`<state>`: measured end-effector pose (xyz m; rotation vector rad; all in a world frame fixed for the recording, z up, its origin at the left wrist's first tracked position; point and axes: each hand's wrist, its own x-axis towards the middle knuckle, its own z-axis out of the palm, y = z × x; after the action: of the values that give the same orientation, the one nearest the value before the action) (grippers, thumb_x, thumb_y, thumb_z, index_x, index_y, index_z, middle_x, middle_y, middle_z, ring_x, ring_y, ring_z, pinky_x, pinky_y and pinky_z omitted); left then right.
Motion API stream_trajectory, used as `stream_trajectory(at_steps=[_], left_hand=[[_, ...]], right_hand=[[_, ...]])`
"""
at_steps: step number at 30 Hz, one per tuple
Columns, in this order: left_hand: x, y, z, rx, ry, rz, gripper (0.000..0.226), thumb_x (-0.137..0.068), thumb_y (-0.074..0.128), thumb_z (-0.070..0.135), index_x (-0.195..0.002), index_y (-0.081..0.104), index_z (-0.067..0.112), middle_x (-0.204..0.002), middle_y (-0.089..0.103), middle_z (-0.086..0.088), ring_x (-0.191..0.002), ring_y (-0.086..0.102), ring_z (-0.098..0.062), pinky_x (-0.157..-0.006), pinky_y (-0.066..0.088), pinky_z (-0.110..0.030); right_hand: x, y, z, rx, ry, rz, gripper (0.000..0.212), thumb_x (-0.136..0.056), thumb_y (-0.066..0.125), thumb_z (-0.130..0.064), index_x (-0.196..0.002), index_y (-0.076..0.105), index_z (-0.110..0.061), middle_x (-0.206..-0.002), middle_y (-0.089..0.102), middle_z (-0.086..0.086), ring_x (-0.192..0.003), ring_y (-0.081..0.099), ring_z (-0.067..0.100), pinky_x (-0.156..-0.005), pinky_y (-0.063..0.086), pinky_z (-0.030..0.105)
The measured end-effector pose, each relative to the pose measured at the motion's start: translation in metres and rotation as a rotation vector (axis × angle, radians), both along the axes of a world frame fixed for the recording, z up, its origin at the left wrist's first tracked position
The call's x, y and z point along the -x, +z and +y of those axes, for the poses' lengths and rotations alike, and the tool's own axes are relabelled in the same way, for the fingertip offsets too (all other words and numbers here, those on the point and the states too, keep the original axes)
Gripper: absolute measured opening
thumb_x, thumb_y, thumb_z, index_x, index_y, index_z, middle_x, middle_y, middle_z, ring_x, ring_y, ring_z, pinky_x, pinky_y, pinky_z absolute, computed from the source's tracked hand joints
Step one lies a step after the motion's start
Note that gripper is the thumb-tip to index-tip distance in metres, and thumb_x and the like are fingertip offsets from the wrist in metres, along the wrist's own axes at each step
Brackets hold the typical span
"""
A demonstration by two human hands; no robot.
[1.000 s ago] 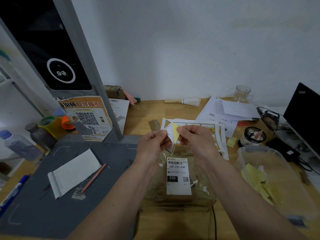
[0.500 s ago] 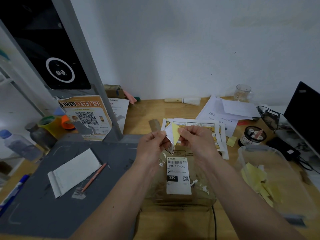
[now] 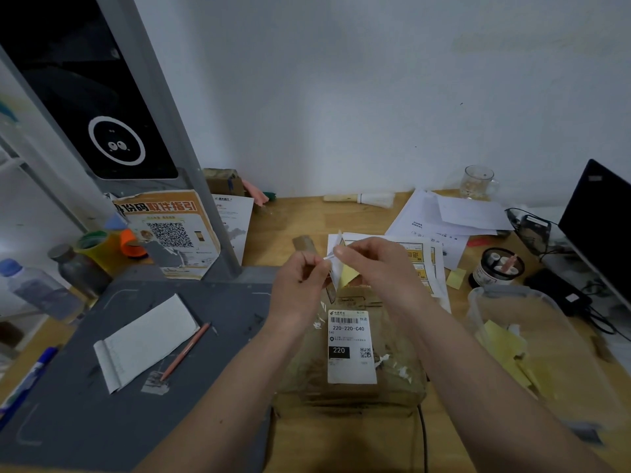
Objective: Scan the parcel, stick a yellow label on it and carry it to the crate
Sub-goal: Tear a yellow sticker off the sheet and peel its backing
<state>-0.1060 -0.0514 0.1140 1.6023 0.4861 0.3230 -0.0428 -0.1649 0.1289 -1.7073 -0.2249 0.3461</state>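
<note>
Head view: both hands were up over the parcel point(image 3: 351, 363), which sat on the desk point(image 3: 290, 216) just below them, its white shipping label point(image 3: 351, 348) facing up, long axis running away from the person. The left hand point(image 3: 300, 285) was pinching the white backing point(image 3: 333, 259) between thumb and forefinger. The right hand point(image 3: 379, 264) had its fingertips pressed together on the other edge, with the yellow label point(image 3: 348, 276) hanging beneath, half peeled by the look of it. Parcel lay straight down from that grip, nearer the right hand if anything. Bare brown top showed just above the shipping label, under the hands, and that looked like the likely landing spot. To the right sat a clear tub point(image 3: 532, 336) with yellow scraps inside. No crate could be made out in this view, so the carry looked some way off
</note>
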Motion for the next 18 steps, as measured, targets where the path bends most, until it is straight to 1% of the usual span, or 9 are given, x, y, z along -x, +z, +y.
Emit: stream_trajectory(at_steps=[1,3,6,8,11,13,15,16,18], left_hand=[[-0.0002,-0.0002,0.0004,0.02,0.007,0.0,0.013,-0.093,0.055,0.013,-0.081,0.059,0.01,-0.085,0.067,-0.006,-0.084,0.066,-0.017,-0.085,0.055,-0.031],[-0.0008,0.0002,0.0017,0.115,0.008,0.003,0.013,-0.093,0.053,0.008,-0.082,0.059,0.008,-0.087,0.068,-0.009,-0.083,0.067,-0.019,-0.082,0.056,-0.03],[0.0,0.0042,0.0007,0.354,-0.037,-0.023,0.018,-0.095,0.047,0.004,-0.085,0.062,0.006,-0.085,0.069,-0.011,-0.078,0.067,-0.022,-0.072,0.056,-0.031],[0.0016,0.0074,-0.0021,0.469,-0.05,-0.025,0.021,-0.095,0.047,0.01,-0.092,0.067,0.006,-0.083,0.07,-0.009,-0.075,0.066,-0.02,-0.066,0.054,-0.029],[0.0033,0.0091,-0.0023,0.547,-0.091,-0.014,0.037,-0.095,0.044,0.031,-0.106,0.068,0.004,-0.088,0.072,-0.011,-0.076,0.069,-0.019,-0.066,0.055,-0.028],[0.0019,0.0089,0.0008,0.471,-0.08,0.003,0.038,-0.092,0.051,0.038,-0.103,0.069,0.007,-0.089,0.074,-0.011,-0.079,0.071,-0.021,-0.073,0.056,-0.033],[0.0003,0.0084,0.0037,0.297,-0.056,0.032,0.022,-0.087,0.064,0.029,-0.093,0.072,0.009,-0.086,0.075,-0.01,-0.082,0.071,-0.022,-0.081,0.056,-0.038],[-0.0002,0.0084,0.0047,0.247,-0.038,0.044,0.015,-0.085,0.067,0.023,-0.089,0.073,0.01,-0.084,0.075,-0.009,-0.081,0.071,-0.022,-0.084,0.057,-0.039],[-0.0009,0.0077,0.0056,0.232,-0.015,0.059,0.011,-0.084,0.069,0.017,-0.087,0.073,0.008,-0.081,0.075,-0.008,-0.078,0.071,-0.02,-0.085,0.057,-0.038]], right_hand=[[-0.0006,-0.0001,-0.0004,-0.004,-0.014,-0.014,0.022,-0.082,0.07,-0.023,-0.089,0.069,-0.003,-0.085,0.069,0.013,-0.068,0.062,0.013,-0.057,0.051,0.018],[-0.001,0.0,-0.0027,-0.019,-0.026,-0.014,0.011,-0.083,0.067,-0.012,-0.081,0.069,0.0,-0.075,0.067,0.01,-0.059,0.06,0.012,-0.054,0.049,0.016],[0.0002,-0.0004,-0.0027,-0.03,-0.01,-0.013,0.01,-0.084,0.065,-0.007,-0.08,0.069,0.002,-0.073,0.066,0.01,-0.057,0.058,0.011,-0.053,0.049,0.015],[0.0008,-0.0006,-0.0007,-0.026,-0.009,-0.015,0.011,-0.083,0.066,-0.007,-0.082,0.069,0.003,-0.075,0.067,0.011,-0.055,0.059,0.01,-0.055,0.052,0.017],[0.0011,-0.0013,0.0016,0.008,-0.006,-0.028,0.011,-0.083,0.066,-0.009,-0.08,0.07,0.001,-0.075,0.068,0.012,-0.051,0.059,0.008,-0.058,0.052,0.02],[0.0016,-0.0015,0.001,0.018,-0.009,-0.04,0.013,-0.083,0.067,-0.01,-0.081,0.069,0.003,-0.074,0.067,0.013,-0.052,0.058,0.009,-0.055,0.051,0.016],[0.0028,-0.0015,-0.0003,0.039,0.002,-0.061,0.014,-0.083,0.069,-0.012,-0.079,0.069,0.001,-0.07,0.066,0.008,-0.05,0.058,0.007,-0.052,0.049,0.013],[0.0037,-0.0011,-0.0007,0.046,0.013,-0.068,0.013,-0.083,0.069,-0.013,-0.078,0.069,-0.001,-0.068,0.066,0.006,-0.049,0.058,0.004,-0.051,0.048,0.011],[0.0047,-0.0007,-0.0014,0.047,0.027,-0.061,0.01,-0.083,0.068,-0.012,-0.079,0.069,-0.004,-0.07,0.067,0.007,-0.048,0.058,0.002,-0.052,0.048,0.011]])
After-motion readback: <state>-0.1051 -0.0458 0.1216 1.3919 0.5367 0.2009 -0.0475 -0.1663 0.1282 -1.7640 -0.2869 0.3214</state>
